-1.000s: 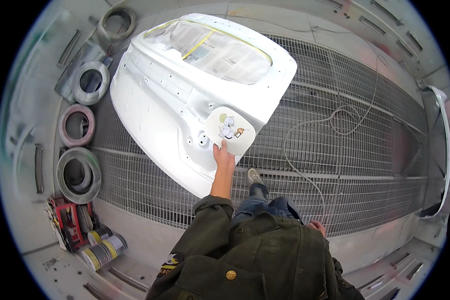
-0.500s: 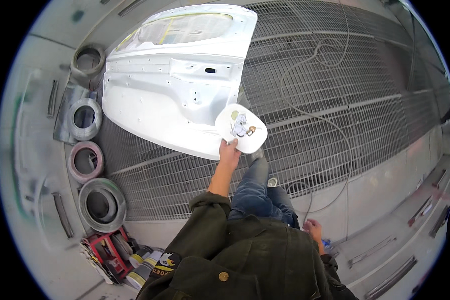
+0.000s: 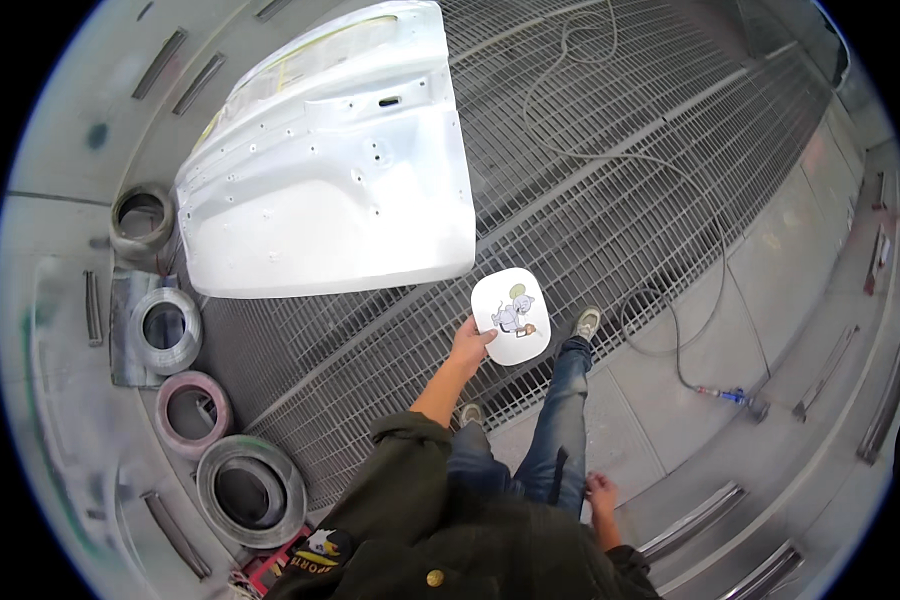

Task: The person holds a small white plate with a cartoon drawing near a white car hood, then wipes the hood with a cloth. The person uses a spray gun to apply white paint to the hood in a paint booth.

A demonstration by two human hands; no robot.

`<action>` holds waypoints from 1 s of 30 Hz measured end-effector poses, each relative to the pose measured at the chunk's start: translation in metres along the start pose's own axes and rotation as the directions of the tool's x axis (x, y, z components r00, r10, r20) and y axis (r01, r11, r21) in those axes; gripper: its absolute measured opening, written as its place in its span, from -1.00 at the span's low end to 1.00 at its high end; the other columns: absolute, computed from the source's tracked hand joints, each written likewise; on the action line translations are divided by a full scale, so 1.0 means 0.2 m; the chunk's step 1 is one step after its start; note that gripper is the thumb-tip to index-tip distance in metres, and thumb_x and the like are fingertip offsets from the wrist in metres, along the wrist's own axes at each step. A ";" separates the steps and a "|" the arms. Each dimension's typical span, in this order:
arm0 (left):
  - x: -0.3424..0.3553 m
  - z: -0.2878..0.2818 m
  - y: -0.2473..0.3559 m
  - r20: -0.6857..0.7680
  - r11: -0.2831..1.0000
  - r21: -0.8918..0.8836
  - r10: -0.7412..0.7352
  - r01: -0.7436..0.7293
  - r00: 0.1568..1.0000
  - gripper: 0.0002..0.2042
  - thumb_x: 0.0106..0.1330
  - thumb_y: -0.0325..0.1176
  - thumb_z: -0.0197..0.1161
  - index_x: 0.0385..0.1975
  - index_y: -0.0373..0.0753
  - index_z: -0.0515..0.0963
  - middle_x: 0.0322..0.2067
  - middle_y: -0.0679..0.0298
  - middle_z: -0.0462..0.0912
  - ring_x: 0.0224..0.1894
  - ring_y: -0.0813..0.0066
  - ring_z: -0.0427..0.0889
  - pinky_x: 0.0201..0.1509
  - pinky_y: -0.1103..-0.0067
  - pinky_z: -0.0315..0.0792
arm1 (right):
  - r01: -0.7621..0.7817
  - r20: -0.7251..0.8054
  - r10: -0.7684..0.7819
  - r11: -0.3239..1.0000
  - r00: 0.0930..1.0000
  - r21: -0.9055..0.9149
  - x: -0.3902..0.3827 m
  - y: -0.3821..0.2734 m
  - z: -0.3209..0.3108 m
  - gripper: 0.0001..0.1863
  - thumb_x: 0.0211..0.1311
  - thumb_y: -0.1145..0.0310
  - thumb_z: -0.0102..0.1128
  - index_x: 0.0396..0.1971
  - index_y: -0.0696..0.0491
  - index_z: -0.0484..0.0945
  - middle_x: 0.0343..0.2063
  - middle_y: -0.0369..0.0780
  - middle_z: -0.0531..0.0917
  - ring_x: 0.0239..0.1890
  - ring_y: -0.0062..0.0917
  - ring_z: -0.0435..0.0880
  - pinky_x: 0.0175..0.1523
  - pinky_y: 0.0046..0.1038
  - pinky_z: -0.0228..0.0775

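Observation:
A white rounded-square panel [image 3: 510, 295] bearing a cartoon animal drawing is in my left hand [image 3: 470, 345], gripped at its left edge with the thumb on top. The panel is held out low in front of me, just below and to the right of a large white vehicle door or hatch [image 3: 320, 210], whose window opening is masked with paper and yellow tape; they appear apart in this view. My right hand [image 3: 600, 497] hangs beside my right leg, fingers loosely bent and slightly apart, with nothing visible in it.
Tyre-like rings [image 3: 192, 410], some paint-covered, line the left wall beside a metal sheet [image 3: 125, 355]. A red rack [image 3: 270, 560] shows at lower left. A grey hose [image 3: 630, 158] snakes over the grated floor [image 3: 490, 180] to a blue fitting [image 3: 732, 396] by the right wall.
My view has swung round, so the large white part sits higher and further left. The small panel in my left hand has moved away from it, down and right. My feet have stepped.

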State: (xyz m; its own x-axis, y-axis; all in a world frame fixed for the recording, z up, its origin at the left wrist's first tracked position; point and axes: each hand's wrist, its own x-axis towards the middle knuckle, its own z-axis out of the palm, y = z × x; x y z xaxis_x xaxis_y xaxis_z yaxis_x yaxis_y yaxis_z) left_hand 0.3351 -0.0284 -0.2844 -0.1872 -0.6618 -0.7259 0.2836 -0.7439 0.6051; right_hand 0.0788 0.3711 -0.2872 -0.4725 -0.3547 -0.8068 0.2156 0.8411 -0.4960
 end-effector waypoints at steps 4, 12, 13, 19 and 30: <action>-0.07 -0.28 -0.12 0.072 0.989 0.147 -0.011 0.000 0.997 -0.63 0.33 -0.55 0.07 0.13 -0.27 0.30 0.00 0.17 0.53 -0.01 0.36 0.56 0.06 0.41 0.48 | 0.177 -0.219 -0.249 0.937 0.943 -0.302 -0.39 0.56 0.21 -0.79 0.17 0.36 0.17 -0.41 0.24 0.61 -0.52 -0.18 0.65 -0.46 -0.51 0.59 -0.27 -0.42 0.44; 0.22 -0.43 -0.14 0.129 0.925 0.364 0.069 -0.112 0.989 -0.72 0.36 -0.39 0.11 0.02 -0.33 0.44 -0.13 0.21 0.60 -0.12 0.48 0.58 -0.05 0.54 0.47 | -0.191 -0.006 0.195 0.951 0.981 -0.245 -0.83 1.11 0.17 -0.81 0.20 0.38 0.15 -0.34 0.20 0.59 -0.55 -0.25 0.62 -0.50 -0.65 0.54 -0.37 -0.58 0.38; 0.27 -0.36 -0.10 0.135 0.909 0.394 0.087 -0.134 0.987 -0.72 0.36 -0.36 0.12 -0.01 -0.34 0.47 -0.14 0.22 0.61 -0.14 0.50 0.58 -0.06 0.56 0.46 | -0.138 0.039 0.160 0.931 0.986 -0.339 -0.81 1.12 0.19 -0.77 0.22 0.35 0.12 -0.26 0.20 0.58 -0.44 -0.19 0.63 -0.39 -0.53 0.56 -0.26 -0.50 0.40; 0.60 -0.22 -0.03 0.233 0.941 0.267 0.146 -0.208 0.961 -0.72 0.36 -0.33 0.14 0.00 -0.32 0.48 -0.16 0.25 0.62 -0.13 0.50 0.60 -0.06 0.52 0.50 | -0.020 0.079 0.056 0.915 0.995 -0.402 -0.80 1.16 0.21 -0.72 0.22 0.32 0.03 -0.25 0.21 0.60 -0.32 -0.01 0.65 -0.21 -0.24 0.61 -0.05 -0.33 0.41; 0.70 -0.17 -0.01 0.238 0.991 0.044 0.113 -0.127 0.965 -0.68 0.38 -0.38 0.09 0.09 -0.30 0.38 -0.02 0.20 0.56 -0.03 0.41 0.59 0.00 0.45 0.54 | 0.001 0.104 0.046 0.911 0.994 -0.412 -0.76 0.96 0.26 -0.73 0.23 0.33 0.05 -0.27 0.22 0.59 -0.33 -0.02 0.64 -0.23 -0.27 0.60 -0.05 -0.33 0.40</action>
State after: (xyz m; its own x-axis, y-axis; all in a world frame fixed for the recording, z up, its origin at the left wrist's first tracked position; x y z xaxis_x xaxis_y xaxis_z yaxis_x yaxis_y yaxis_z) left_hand 0.3395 -0.1160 -0.3982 -0.3726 -0.7444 -0.5541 0.2635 -0.6574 0.7060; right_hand 0.2358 0.5660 -0.2775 -0.3707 -0.3559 -0.8579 -0.1558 0.9344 -0.3203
